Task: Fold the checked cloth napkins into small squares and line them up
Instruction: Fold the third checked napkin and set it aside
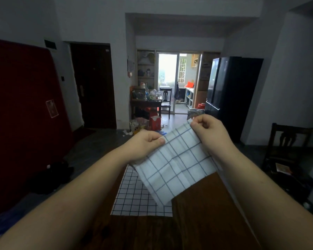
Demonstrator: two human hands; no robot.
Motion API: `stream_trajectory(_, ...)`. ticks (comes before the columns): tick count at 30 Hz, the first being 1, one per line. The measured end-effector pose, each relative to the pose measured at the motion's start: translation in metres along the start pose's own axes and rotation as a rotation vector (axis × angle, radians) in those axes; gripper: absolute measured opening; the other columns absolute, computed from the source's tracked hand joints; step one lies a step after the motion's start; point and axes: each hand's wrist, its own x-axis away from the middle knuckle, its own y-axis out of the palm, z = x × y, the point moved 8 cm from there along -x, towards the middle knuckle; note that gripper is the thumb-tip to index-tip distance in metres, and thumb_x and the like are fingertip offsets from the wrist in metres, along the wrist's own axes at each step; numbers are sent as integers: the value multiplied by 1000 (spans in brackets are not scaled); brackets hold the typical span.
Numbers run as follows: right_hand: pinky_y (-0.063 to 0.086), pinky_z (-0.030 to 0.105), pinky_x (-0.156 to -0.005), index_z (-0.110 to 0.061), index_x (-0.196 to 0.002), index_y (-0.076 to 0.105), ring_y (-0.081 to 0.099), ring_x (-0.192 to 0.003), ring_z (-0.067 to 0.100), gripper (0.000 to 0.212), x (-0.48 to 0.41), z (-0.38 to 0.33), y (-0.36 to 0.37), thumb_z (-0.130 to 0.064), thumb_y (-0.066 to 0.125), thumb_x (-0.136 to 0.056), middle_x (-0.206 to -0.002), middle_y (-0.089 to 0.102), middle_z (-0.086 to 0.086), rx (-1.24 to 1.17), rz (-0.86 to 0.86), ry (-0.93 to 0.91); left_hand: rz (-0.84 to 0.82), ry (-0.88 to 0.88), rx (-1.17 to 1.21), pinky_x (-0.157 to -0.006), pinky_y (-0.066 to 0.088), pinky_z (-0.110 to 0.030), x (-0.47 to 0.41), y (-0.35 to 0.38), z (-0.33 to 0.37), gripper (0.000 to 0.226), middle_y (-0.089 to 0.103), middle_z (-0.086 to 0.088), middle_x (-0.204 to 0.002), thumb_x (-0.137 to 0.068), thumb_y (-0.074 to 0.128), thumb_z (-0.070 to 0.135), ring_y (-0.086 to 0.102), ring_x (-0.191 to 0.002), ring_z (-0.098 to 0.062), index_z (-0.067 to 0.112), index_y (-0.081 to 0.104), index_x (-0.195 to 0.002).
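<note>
I hold a white napkin with wide grey checks (177, 163) up in the air above a dark wooden table (202, 213). My left hand (145, 145) pinches its upper left corner. My right hand (208, 130) pinches its upper right corner, higher and farther away, so the cloth hangs tilted. It looks folded, with a crease down its middle. Under it, flat on the table, lies a second white napkin with a finer black grid (134, 197), partly hidden by the held cloth.
A dark wooden chair (287, 152) stands to the right of the table, and a black fridge (231, 94) behind it. A red panel (22, 114) leans at the left. A cluttered side table (146, 101) and floor litter lie ahead.
</note>
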Motion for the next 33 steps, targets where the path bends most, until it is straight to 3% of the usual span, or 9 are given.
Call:
stream_trajectory(4,43,28,-69,-19,-82,68,59,-73,9,14,-2,8,-10,-25,65,-94,-77,67,-4,-57,38,57,30,-29,-30,-80,57,-30,9,-11,-16,20,74,4,-96,-102,55,30,70,-88,-9,25,74,-102)
stream_trajectory(8,48,33,-73,-21,-84,68,62,-77,12,13,-1,12,-8,-26,63,-95,-81,68,-3,-44,53,74,58,-48,-22,-73,53,-24,18,-23,-26,20,73,5,-94,-102,54,28,70,-84,-4,25,74,-103)
stream_trajectory(11,54,43,-86,-24,-90,69,65,-90,20,14,1,21,-12,-32,59,-96,-92,69,0,-61,66,130,79,-48,2,-80,55,-28,25,-31,-33,20,76,4,-94,-102,54,25,72,-87,-7,22,74,-102)
stream_trajectory(14,55,49,-89,-26,-91,69,66,-93,24,15,3,27,-13,-34,58,-96,-94,70,2,-89,65,163,105,-67,30,-84,58,-32,32,-39,-43,20,77,2,-95,-102,55,23,72,-90,-11,20,75,-103)
stream_trajectory(19,51,36,-77,-22,-94,68,64,-91,23,15,5,23,-9,-31,56,-98,-94,68,4,-106,94,147,248,-70,37,-76,59,-28,38,-51,-48,16,76,3,-92,-100,58,24,71,-83,-9,21,74,-102)
stream_trajectory(23,52,38,-78,-19,-91,68,63,-90,24,16,5,27,-8,-29,57,-97,-93,68,7,-101,124,160,318,-93,96,-70,55,-21,41,-53,-53,18,75,4,-93,-101,57,24,70,-83,-9,22,74,-103)
stream_trajectory(25,54,42,-81,-19,-89,68,64,-91,27,17,7,31,-8,-30,57,-96,-93,68,9,-113,123,175,322,-105,113,-73,56,-24,42,-54,-57,19,76,2,-92,-102,55,23,71,-85,-11,21,74,-103)
stream_trajectory(28,50,35,-77,-20,-90,67,63,-92,23,16,8,31,-12,-30,56,-98,-94,66,6,-114,127,169,324,-123,161,-85,59,-34,45,-56,-65,20,76,-2,-93,-102,54,19,72,-90,-16,18,74,-101)
stream_trajectory(33,47,33,-79,-20,-89,68,62,-86,15,9,7,12,-1,-24,63,-95,-89,67,-2,-17,-8,13,331,-85,-165,-84,47,-18,40,-55,-42,29,60,15,-121,-99,57,20,59,-106,-3,29,61,-127)
